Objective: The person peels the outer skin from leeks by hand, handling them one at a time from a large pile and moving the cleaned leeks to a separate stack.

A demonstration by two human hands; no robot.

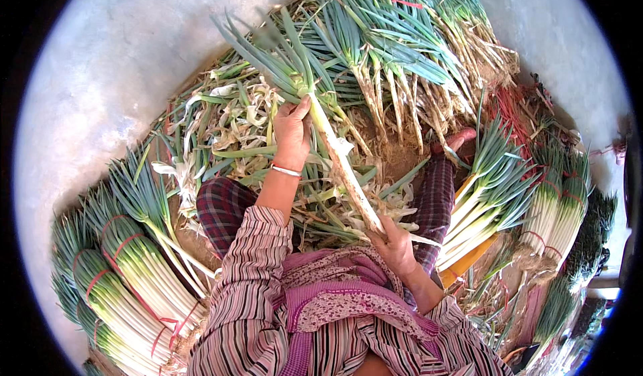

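A long green onion (337, 150) with a soil-stained stalk slants across the space before my lap. My left hand (294, 127) grips it just below where the green leaves fan out. Lower down, my right hand (394, 243) holds the stalk near its root end, and a pale strip juts out past that hand. The root tip itself is hidden by my fingers. Beneath the stalk, between my legs, lies a heap of stripped leaves and peeled outer layers (251, 117).
Unpeeled onions with dirty stalks (397, 89) lie ahead. Red-tied bundles of clean onions (133, 265) are at the left, and more bundles (557, 210) at the right. Loose clean onions (477, 215) rest on a yellow board (469, 260) by my right leg. Red ties (510, 120) lie beyond.
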